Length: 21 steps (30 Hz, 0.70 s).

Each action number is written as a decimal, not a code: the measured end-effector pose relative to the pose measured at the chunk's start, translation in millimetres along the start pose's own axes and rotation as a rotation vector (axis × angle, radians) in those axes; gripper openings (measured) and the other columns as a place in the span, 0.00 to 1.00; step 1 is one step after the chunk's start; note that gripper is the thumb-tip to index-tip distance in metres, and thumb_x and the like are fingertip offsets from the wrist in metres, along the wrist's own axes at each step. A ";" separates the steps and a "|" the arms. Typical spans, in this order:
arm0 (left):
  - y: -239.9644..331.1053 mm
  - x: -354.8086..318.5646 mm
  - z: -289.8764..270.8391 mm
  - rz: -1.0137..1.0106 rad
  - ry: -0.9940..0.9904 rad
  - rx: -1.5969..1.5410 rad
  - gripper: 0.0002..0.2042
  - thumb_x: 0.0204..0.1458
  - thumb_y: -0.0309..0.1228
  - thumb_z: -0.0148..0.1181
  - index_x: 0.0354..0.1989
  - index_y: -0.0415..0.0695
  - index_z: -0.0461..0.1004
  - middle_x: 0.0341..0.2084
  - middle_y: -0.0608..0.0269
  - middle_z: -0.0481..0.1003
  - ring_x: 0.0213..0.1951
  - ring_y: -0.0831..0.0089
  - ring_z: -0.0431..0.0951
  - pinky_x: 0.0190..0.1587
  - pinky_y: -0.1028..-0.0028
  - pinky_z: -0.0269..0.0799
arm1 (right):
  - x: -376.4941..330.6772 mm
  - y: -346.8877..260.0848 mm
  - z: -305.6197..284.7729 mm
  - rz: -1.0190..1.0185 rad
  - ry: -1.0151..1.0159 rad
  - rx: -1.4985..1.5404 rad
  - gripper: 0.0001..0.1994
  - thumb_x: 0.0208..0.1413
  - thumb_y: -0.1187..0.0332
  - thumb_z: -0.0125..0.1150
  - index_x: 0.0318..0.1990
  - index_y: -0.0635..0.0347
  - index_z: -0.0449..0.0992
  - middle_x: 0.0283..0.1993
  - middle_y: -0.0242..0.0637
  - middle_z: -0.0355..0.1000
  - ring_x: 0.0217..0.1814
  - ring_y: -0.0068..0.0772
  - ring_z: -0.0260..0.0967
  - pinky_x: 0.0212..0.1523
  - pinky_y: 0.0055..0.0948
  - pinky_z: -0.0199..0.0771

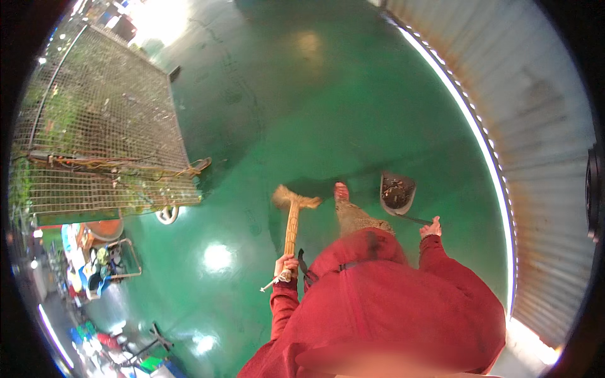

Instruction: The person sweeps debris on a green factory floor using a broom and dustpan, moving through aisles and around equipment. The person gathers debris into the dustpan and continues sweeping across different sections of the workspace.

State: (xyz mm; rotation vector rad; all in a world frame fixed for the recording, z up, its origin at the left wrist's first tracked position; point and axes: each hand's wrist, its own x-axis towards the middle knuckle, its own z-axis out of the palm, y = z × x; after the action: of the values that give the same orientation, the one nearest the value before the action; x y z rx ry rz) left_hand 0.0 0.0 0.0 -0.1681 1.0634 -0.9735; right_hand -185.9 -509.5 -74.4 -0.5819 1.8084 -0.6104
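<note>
My left hand (pixel 286 265) grips the handle of a straw broom (pixel 292 214), whose brush head rests on the green floor ahead of me. My right hand (pixel 432 228) holds the thin dark handle of a grey dustpan (pixel 397 192). The pan sits low over the floor to my right, with dark debris inside it. Both sleeves are red. My foot (pixel 341 191) in a pink sandal stands between the broom head and the dustpan.
A large wire mesh cage cart (pixel 101 132) on castor wheels stands at the left. A corrugated metal wall (pixel 535 138) runs along the right. Cluttered shelves and coloured items (pixel 101 264) fill the lower left. Glossy green floor (pixel 328 94) stretches ahead.
</note>
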 end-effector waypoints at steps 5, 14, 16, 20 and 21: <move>43.8 -70.8 141.0 0.283 0.129 0.080 0.08 0.48 0.22 0.45 0.19 0.45 0.58 0.11 0.72 0.57 0.11 0.84 0.56 0.12 0.84 0.55 | -53.6 15.9 158.4 0.086 -0.057 -0.080 0.22 0.43 0.48 0.57 0.40 0.53 0.67 0.27 0.37 0.60 0.23 0.28 0.54 0.23 0.30 0.61; 227.5 -11.9 282.7 1.040 0.583 1.363 0.11 0.36 0.25 0.52 0.30 0.40 0.60 0.10 0.63 0.65 0.10 0.74 0.66 0.10 0.75 0.63 | -100.0 -71.0 385.6 -0.176 -0.510 -0.207 0.19 0.46 0.51 0.56 0.37 0.55 0.66 0.18 0.26 0.56 0.17 0.20 0.50 0.18 0.21 0.55; 278.4 -1.2 329.1 0.982 0.598 1.548 0.11 0.37 0.25 0.52 0.30 0.41 0.59 0.12 0.62 0.65 0.10 0.75 0.65 0.10 0.76 0.62 | -126.6 -65.5 423.6 -0.233 -0.448 -0.271 0.18 0.46 0.52 0.56 0.37 0.56 0.67 0.15 0.24 0.55 0.16 0.18 0.51 0.16 0.19 0.54; 327.2 66.3 391.3 0.875 0.701 1.352 0.17 0.35 0.19 0.51 0.37 0.45 0.59 0.14 0.65 0.62 0.11 0.77 0.62 0.09 0.76 0.59 | -123.8 -54.6 475.8 -0.293 -0.370 -0.504 0.20 0.46 0.51 0.55 0.38 0.56 0.69 0.20 0.29 0.62 0.20 0.19 0.57 0.18 0.21 0.58; 333.9 65.9 413.8 0.894 0.762 1.410 0.17 0.35 0.19 0.51 0.36 0.46 0.59 0.14 0.66 0.61 0.11 0.78 0.61 0.09 0.77 0.59 | -134.0 -40.4 487.4 -0.288 -0.411 -0.522 0.20 0.46 0.51 0.55 0.39 0.56 0.70 0.22 0.31 0.64 0.21 0.19 0.58 0.18 0.22 0.60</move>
State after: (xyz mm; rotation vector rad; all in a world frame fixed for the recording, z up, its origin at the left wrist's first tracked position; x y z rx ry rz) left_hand 535.3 17.2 -13.1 1.7906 0.7219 -0.7290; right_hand 320.9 -513.5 -90.5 -1.2400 1.4942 -0.1721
